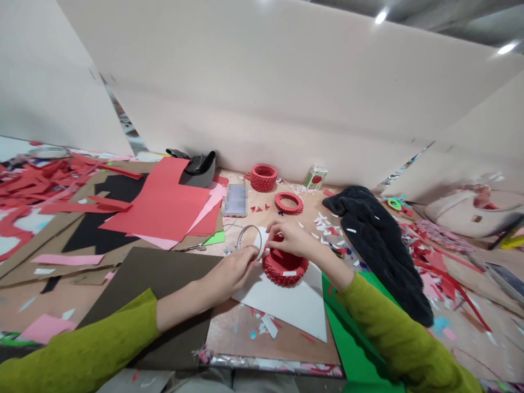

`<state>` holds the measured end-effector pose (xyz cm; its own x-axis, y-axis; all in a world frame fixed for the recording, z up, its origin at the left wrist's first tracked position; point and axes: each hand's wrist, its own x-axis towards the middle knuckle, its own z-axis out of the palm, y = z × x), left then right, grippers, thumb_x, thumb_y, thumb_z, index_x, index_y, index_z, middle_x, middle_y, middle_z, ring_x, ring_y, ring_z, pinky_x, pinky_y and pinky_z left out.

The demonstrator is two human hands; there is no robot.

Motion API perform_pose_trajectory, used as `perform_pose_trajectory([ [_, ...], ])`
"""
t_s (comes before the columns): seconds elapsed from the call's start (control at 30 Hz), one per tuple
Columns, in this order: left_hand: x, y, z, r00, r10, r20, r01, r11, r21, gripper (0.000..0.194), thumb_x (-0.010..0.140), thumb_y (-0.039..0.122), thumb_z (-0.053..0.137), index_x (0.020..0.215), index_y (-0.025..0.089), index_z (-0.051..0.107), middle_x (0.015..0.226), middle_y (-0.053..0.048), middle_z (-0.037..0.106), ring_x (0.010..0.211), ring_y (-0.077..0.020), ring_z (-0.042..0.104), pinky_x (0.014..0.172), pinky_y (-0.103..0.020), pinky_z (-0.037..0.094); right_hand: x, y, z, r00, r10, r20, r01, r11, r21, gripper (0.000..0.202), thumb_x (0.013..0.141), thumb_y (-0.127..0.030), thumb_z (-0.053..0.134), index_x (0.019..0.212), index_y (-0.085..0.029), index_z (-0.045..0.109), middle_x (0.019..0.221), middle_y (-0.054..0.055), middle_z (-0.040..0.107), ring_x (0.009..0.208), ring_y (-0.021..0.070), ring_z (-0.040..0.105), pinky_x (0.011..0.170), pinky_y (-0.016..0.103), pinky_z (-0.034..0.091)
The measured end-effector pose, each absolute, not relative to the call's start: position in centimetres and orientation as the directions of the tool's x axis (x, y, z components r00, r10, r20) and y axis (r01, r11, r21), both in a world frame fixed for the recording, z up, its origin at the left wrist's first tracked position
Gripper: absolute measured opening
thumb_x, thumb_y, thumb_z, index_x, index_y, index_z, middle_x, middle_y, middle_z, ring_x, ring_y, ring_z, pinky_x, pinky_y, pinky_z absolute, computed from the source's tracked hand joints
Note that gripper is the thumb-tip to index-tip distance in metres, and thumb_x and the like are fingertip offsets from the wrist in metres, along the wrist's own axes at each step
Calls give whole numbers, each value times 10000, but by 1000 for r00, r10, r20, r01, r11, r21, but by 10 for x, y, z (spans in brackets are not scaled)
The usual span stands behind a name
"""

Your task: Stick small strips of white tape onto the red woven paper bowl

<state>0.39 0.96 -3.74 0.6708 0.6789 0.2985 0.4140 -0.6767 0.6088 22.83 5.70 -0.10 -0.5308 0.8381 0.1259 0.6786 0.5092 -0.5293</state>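
My left hand is closed on a thin, pale ring that looks like a roll of tape, tilted up on its edge. Close beside it, my right hand reaches over a red ring built of folded paper pieces. The right fingers are pinched together near the roll's edge; what they hold is too small to make out. A small white strip lies on the front of the red ring. Under both hands is a white sheet.
Behind stand a taller red paper ring, a flat red ring, a phone and a small box. Red sheets and a dark board lie left. A dark cloth and green sheet lie right.
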Motion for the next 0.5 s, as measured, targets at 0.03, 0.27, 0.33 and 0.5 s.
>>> perform_pose_trajectory([
  [0.03,4,9,-36,672,683,285,414,-667,620,224,1004,280,288,912,187,470,855,-43,560,749,-168,534,713,-304,450,226,54,-1,-517,844,141,686,507,-521,99,815,-230,698,752,-167,655,1054,88,649,853,198,624,809,361,485],
  [0.27,3,8,-32,672,694,258,391,-629,672,216,1003,297,292,912,196,459,856,-40,550,756,-171,524,723,-305,446,217,41,-6,-431,868,246,737,496,-458,95,814,-186,706,727,-159,676,1371,153,479,1208,281,537,1034,452,405],
  [0.33,2,8,-33,671,694,260,383,-625,681,202,999,285,301,923,194,464,866,-43,557,762,-171,533,733,-304,448,215,38,-7,-402,876,266,760,481,-438,85,817,-196,706,740,-164,688,1425,152,438,1245,292,510,1051,465,392],
  [0.5,2,8,-33,673,690,267,379,-632,676,214,998,290,301,946,186,481,890,-56,570,801,-184,547,756,-316,454,210,28,-5,-386,861,332,815,487,-313,96,823,-208,701,746,-166,662,1550,149,294,1249,327,484,1039,526,380],
])
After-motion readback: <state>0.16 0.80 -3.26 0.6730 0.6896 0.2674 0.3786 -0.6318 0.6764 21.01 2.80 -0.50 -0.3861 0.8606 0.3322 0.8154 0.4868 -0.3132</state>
